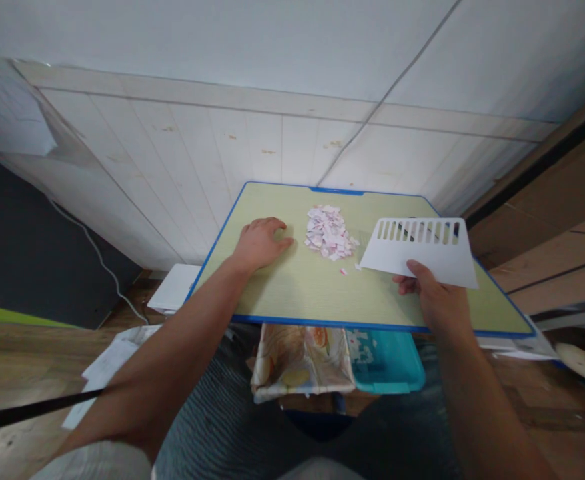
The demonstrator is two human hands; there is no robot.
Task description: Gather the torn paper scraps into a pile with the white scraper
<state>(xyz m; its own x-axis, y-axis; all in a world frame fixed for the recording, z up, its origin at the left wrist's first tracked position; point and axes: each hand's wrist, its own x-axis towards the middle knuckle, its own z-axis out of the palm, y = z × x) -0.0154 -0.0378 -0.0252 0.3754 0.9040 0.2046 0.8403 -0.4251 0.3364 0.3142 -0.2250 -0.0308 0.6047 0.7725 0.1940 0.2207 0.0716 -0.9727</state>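
A heap of small white and pinkish paper scraps (328, 233) lies on the light table (292, 293) with a blue rim, a few loose bits at its lower right. Just left of the heap is my left hand (263, 243), fingers curved and apart, with nothing in it. My right hand (435, 293) grips a flat white plastic scraper-like sheet (417, 252) by its near edge, thumb on top. A row of slots runs along the sheet's far edge. It is held over the right side of the table, and dark objects behind it are partly hidden.
Below the table's front edge, over my lap, are a box lined with patterned material (302, 360) and a teal plastic container (392, 363) with pale scraps inside. A white panelled wall (252, 147) stands behind, with a cable (352, 140) running down it. Cardboard boxes (562, 227) are at right.
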